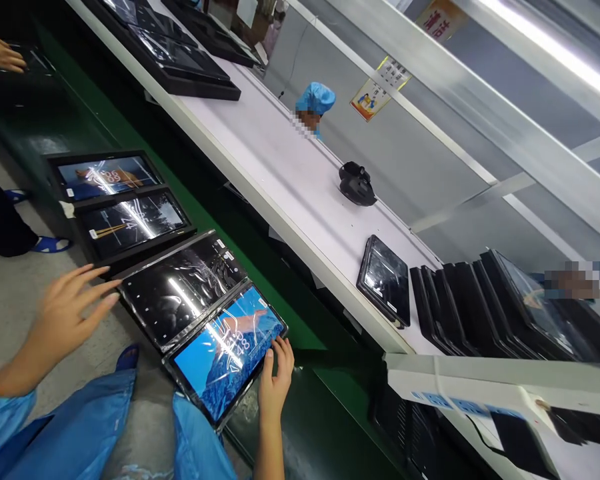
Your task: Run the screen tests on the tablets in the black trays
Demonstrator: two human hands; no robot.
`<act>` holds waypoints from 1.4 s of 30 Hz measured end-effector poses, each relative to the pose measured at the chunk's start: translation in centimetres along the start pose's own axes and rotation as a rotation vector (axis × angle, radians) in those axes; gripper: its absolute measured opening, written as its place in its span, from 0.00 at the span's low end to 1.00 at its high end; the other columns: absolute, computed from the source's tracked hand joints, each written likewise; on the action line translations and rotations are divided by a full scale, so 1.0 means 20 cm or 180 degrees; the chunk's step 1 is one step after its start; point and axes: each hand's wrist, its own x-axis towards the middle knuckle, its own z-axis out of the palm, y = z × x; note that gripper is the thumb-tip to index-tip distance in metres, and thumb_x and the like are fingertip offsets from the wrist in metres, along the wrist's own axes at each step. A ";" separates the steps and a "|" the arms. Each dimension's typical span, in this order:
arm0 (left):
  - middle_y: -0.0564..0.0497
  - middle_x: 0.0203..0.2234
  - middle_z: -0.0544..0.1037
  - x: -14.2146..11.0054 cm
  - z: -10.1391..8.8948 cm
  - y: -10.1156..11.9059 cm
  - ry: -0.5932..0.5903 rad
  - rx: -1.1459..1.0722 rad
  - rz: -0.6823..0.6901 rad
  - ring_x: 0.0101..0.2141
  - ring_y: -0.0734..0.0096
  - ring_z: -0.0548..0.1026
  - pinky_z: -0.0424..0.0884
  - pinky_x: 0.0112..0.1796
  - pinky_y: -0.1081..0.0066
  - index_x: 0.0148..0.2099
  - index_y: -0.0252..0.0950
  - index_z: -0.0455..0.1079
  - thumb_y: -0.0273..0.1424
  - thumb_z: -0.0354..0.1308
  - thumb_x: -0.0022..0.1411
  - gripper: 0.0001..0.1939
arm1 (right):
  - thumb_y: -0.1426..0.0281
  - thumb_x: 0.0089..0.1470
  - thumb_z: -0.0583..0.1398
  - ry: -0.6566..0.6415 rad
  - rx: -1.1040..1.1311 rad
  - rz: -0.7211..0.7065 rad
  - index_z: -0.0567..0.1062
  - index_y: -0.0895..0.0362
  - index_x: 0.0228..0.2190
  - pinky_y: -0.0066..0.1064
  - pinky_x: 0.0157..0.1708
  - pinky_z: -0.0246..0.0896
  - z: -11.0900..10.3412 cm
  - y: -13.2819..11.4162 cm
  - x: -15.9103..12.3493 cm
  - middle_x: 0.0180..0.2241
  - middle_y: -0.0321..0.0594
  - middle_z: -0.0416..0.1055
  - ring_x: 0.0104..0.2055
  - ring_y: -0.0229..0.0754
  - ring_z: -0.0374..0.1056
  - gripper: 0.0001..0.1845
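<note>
A tablet (230,353) with a lit blue screen lies tilted at the front edge of the green line, under clear film. My right hand (276,377) has its fingers curled on the tablet's right edge. Against the tablet's upper left side lies a dark panel (177,297) in glossy film, with small white labels. My left hand (73,317) is open, fingers stretched toward the panel's left end; whether the fingertips touch it I cannot tell. Beyond the panel, two more lit tablets, one with a tower picture (135,223) and one with an orange picture (110,177), sit in black foam trays.
A white shelf (280,180) runs above the line, holding a black device (357,183), a stack of tablets (385,280) and a row of black trays (460,307). Another person's hand (3,53) is at the far left. A blue-capped person (315,100) is behind the shelf.
</note>
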 end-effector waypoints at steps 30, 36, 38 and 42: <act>0.44 0.52 0.75 -0.01 0.35 -0.12 -0.0226 -0.1745 -0.1813 0.58 0.55 0.68 0.56 0.63 0.52 0.46 0.41 0.75 0.57 0.50 0.60 0.28 | 0.60 0.63 0.54 -0.1589 -0.0508 -0.0997 0.71 0.56 0.58 0.55 0.67 0.47 0.63 -0.40 0.85 0.65 0.50 0.60 0.71 0.56 0.44 0.25; 0.46 0.54 0.74 0.01 0.35 -0.14 -0.0369 -0.1680 -0.1761 0.59 0.55 0.67 0.53 0.64 0.51 0.43 0.42 0.77 0.57 0.45 0.64 0.28 | 0.56 0.64 0.53 -0.1930 -0.0575 -0.1182 0.76 0.51 0.54 0.57 0.68 0.43 0.64 -0.46 0.89 0.67 0.45 0.56 0.73 0.57 0.38 0.23; 0.46 0.53 0.75 0.02 0.35 -0.12 -0.0339 -0.1673 -0.1705 0.57 0.54 0.68 0.55 0.64 0.51 0.41 0.41 0.77 0.57 0.47 0.62 0.28 | 0.56 0.64 0.54 -0.2124 -0.0444 -0.1343 0.78 0.50 0.51 0.56 0.68 0.44 0.62 -0.48 0.86 0.67 0.43 0.56 0.73 0.56 0.37 0.22; 0.46 0.51 0.75 0.00 0.37 -0.08 -0.0140 -0.1806 -0.1759 0.57 0.56 0.69 0.56 0.63 0.53 0.41 0.41 0.77 0.55 0.49 0.63 0.25 | 0.56 0.65 0.53 -0.2165 -0.0052 -0.1332 0.79 0.49 0.50 0.52 0.67 0.48 0.59 -0.48 0.81 0.64 0.42 0.63 0.72 0.51 0.44 0.21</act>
